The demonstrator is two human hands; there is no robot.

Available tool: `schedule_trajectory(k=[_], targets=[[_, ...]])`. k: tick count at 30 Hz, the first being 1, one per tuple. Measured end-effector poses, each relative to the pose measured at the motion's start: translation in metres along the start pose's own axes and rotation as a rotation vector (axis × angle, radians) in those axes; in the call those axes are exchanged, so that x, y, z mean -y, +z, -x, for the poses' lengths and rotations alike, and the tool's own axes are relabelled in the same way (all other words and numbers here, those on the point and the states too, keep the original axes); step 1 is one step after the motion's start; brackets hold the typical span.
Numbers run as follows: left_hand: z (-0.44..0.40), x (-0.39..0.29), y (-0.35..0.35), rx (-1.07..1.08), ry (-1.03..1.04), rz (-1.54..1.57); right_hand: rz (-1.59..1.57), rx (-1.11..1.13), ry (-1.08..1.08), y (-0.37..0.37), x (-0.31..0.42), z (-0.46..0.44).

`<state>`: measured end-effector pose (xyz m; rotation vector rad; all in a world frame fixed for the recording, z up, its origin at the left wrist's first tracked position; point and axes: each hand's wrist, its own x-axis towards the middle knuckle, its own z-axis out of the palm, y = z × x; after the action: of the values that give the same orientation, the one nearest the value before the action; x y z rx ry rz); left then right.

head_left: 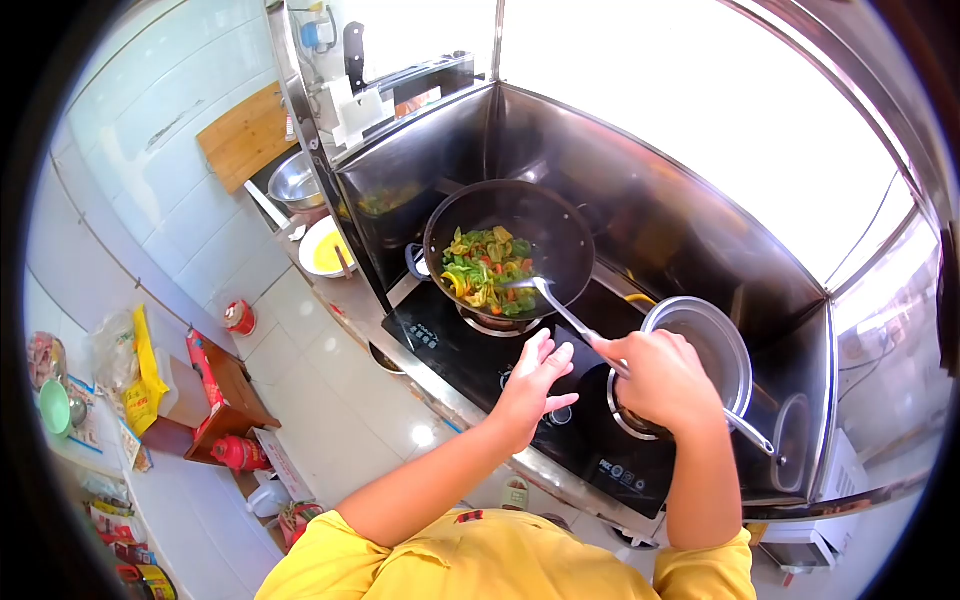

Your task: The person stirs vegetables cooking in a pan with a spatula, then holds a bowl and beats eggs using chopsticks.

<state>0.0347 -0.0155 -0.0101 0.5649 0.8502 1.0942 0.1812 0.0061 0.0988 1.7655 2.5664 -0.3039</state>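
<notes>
My right hand (668, 378) is closed around the handle of a metal spatula (568, 316), whose blade reaches into a dark wok (562, 225) on the far-left burner. Inside the wok lie chopped green and yellow vegetables (485, 262) with bits of red and orange; the blade touches their right edge. My left hand (538, 388) hovers with fingers spread over the front of the black gas stove (430, 335), holding nothing. Behind my right hand, a grey metal pot (742, 350) sits by the right burner, its handle pointing toward the front right.
Steel panels (650, 190) wall the stove at the back and sides. Left of it, a white bowl of yellow liquid (325, 248), a metal bowl (295, 182) and a wooden board (245, 135) stand on a counter. A knife (354, 58) stands upright in a holder behind.
</notes>
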Motion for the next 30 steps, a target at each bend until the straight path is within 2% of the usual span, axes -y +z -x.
schedule_trajectory(k=[4,7,11,13,16,17,19,21,23,25,28,30], targets=[[0.0,0.003,0.005,0.022,-0.001,-0.013,0.07,0.129,-0.024,0.025,-0.011,-0.027],[0.0,0.001,0.004,0.001,0.023,-0.038,-0.096,0.002,0.011,0.058,-0.002,-0.067],[0.001,-0.004,0.0,-0.033,0.052,-0.04,-0.156,-0.09,-0.02,0.059,-0.001,-0.057],[0.002,-0.002,-0.004,-0.047,0.058,-0.033,-0.17,0.06,-0.066,0.028,0.004,-0.028],[0.007,-0.005,-0.007,-0.053,0.073,-0.027,-0.165,0.16,-0.178,0.022,0.011,-0.02],[0.007,-0.006,-0.007,-0.05,0.072,-0.029,-0.204,0.128,-0.178,0.035,0.013,-0.03],[0.005,-0.012,-0.009,-0.097,0.082,-0.06,-0.247,0.096,-0.073,0.069,0.013,-0.063],[-0.004,-0.005,-0.017,-0.077,0.069,-0.049,-0.275,-0.047,0.025,0.084,0.012,-0.084],[-0.009,-0.004,-0.016,-0.07,0.036,-0.018,-0.22,-0.214,-0.068,0.083,0.0,-0.08],[-0.012,-0.005,-0.011,-0.073,0.031,-0.015,-0.595,0.08,0.196,0.031,0.003,-0.054],[-0.023,-0.001,-0.006,-0.078,0.06,-0.068,-0.662,0.057,0.313,0.016,-0.01,-0.04],[-0.026,-0.001,-0.004,-0.066,0.057,-0.08,-0.75,0.082,0.353,0.037,-0.034,-0.067]])
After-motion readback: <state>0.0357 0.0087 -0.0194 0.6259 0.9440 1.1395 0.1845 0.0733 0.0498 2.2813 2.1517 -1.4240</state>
